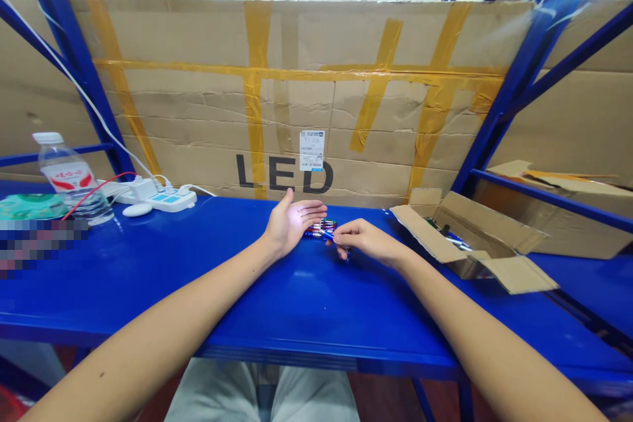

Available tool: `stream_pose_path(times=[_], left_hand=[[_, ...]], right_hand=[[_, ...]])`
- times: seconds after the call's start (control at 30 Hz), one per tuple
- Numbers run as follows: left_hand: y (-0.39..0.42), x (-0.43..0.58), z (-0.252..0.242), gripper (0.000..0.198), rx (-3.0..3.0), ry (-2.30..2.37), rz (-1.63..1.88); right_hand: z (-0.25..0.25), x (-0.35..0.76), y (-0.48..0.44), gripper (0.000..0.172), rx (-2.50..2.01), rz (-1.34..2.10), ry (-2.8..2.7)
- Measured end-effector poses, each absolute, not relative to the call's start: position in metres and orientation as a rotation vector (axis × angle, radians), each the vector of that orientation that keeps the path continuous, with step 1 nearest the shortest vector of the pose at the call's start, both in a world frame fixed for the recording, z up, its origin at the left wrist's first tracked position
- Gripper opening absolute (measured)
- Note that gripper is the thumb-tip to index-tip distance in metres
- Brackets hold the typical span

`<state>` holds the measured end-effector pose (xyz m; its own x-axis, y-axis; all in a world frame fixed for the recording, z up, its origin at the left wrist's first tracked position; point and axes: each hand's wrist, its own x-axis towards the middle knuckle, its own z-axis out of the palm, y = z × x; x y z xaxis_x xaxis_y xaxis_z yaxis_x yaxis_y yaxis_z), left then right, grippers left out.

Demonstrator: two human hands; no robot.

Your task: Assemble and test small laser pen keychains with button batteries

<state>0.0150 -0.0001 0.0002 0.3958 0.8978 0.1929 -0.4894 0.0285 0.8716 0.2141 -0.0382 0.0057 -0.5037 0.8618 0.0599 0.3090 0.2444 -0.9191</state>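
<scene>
My right hand (361, 239) pinches a small blue penlight (327, 235) with a silver tip that points left toward my other palm. My left hand (291, 224) is open, fingers stretched out and palm turned to the light. A bright whitish spot shows on that palm. Just behind the penlight, on the blue tabletop, lie several similar shiny slim pens (330, 223) in red, green and blue, partly hidden by my hands. The curled fingers of my right hand hide the penlight's rear end.
An opened cardboard box (469, 267) with several shiny slim things inside stands at the right. To the left are a water bottle (74, 179), a white power strip (173, 199) with cables and a green packet (32, 206). A large cardboard panel (208, 112) backs the blue table (316, 303).
</scene>
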Motion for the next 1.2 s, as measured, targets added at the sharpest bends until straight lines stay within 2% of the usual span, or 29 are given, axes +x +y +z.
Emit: stream_pose_path(times=[0.47,1.2], left_hand=[[-0.0030,0.0169,-0.0005,0.066,1.078,0.488,1.108],[-0.0036,0.0163,0.0015,0.072,0.945,0.449,1.081]], right_hand=[[0.0072,0.2154,-0.0383,0.031,-1.041,1.231,-1.939],[0.0088,0.2159,-0.0377,0.025,-1.079,1.154,-2.037]])
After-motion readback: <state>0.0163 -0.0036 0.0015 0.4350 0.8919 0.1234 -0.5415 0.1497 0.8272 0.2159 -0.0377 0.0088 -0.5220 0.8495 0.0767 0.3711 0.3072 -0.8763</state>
